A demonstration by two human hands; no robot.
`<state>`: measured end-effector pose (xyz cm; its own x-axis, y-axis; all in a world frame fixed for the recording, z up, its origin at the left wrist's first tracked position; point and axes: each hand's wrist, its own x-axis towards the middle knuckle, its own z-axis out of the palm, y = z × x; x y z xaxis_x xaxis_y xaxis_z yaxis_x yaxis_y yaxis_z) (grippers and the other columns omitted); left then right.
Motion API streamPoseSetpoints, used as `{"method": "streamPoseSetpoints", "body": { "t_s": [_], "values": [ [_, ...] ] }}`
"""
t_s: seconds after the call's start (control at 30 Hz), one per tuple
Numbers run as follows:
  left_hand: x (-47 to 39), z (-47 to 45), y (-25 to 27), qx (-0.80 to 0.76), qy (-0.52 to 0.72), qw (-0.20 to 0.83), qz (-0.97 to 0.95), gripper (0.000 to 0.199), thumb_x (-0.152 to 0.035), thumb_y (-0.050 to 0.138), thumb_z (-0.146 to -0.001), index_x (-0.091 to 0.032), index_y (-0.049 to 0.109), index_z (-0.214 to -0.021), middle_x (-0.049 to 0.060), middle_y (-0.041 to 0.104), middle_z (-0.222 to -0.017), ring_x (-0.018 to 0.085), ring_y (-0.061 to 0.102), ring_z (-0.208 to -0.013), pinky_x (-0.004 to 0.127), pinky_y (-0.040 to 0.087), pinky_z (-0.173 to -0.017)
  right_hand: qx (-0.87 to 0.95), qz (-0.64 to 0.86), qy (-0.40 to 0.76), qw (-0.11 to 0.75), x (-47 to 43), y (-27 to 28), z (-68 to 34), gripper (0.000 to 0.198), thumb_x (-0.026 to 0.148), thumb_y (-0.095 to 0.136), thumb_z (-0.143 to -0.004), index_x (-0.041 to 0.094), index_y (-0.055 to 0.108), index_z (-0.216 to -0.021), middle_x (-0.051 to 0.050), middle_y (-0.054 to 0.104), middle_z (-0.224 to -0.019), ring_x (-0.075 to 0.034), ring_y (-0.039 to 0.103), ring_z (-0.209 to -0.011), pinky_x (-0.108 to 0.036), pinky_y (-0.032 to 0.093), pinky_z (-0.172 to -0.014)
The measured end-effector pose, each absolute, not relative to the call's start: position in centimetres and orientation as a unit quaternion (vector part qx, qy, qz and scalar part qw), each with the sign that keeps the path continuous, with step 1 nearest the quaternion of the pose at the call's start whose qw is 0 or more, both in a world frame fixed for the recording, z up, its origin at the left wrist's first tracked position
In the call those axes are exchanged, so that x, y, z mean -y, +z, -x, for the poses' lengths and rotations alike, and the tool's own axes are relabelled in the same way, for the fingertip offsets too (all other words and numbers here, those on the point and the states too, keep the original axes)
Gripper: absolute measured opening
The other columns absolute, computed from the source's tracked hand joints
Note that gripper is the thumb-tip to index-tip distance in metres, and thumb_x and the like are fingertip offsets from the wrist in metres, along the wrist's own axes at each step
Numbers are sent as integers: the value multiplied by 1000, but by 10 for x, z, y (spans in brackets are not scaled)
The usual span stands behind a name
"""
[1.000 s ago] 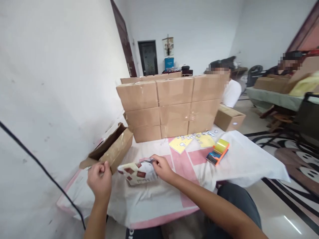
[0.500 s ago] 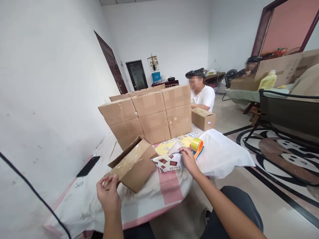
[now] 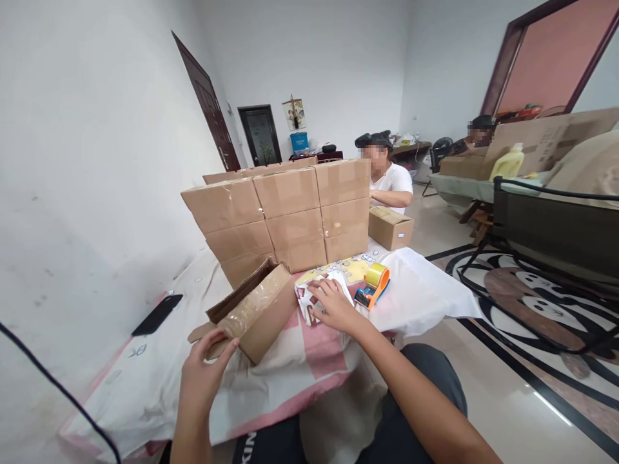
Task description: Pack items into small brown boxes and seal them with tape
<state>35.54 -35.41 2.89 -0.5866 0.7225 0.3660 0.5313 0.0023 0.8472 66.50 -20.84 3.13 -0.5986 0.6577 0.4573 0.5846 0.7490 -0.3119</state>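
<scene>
A brown cardboard box [image 3: 268,316] lies tilted in front of me, its top flaps raised and clear tape along one side. My left hand [image 3: 210,351] grips its near end, thumb and fingers around the flap edge. My right hand [image 3: 331,303] rests flat with fingers spread on a white printed packet [image 3: 345,283] with brown squares, covering much of it. Right of that hand, apart from it, lies an orange and blue tape dispenser [image 3: 380,283] with a yellowish roll.
Stacked taped cartons [image 3: 294,219] form a wall at the table's back. A single carton [image 3: 391,229] stands to their right, near a person in a white shirt [image 3: 399,183]. A black phone [image 3: 157,316] lies left on the tablecloth [image 3: 280,393]. Another person sits far right.
My right hand has gone from pinching the packet's edge to lying spread on it, and the packet is now flat on the table. My left hand stays at the box's near end.
</scene>
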Motion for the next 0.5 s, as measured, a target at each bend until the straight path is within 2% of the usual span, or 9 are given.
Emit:
{"method": "streamPoseSetpoints", "body": {
  "t_s": [0.1,0.27,0.37,0.5],
  "values": [
    [354,-358,28,-695,552,62,-457,47,-61,79,-61,-21,72,-85,9,73,-94,31,68,-95,49,52,-96,875,397,66,269,188,26,-667,57,35,60,-92,21,48,-146,-14,42,-157,-34,29,-148,-54,21,-120],
    [359,-365,33,-641,576,49,-505,29,-49,76,-72,-21,69,-78,8,70,-109,27,65,-105,41,55,-92,847,463,108,237,155,14,-674,62,29,54,-93,16,41,-152,-15,39,-160,-32,23,-152,-53,18,-122],
    [359,-365,32,-635,574,43,-516,24,-44,75,-76,-21,68,-77,8,69,-113,26,64,-109,41,53,-94,839,478,126,226,139,7,-672,59,26,49,-95,13,41,-152,-14,41,-159,-32,22,-152,-54,16,-122],
    [357,-359,24,-626,600,26,-498,20,-39,75,-77,-21,67,-79,8,68,-116,26,63,-113,40,52,-96,846,470,134,213,118,7,-657,51,24,44,-96,14,50,-145,-13,45,-157,-32,23,-152,-56,11,-123]
  ]
}}
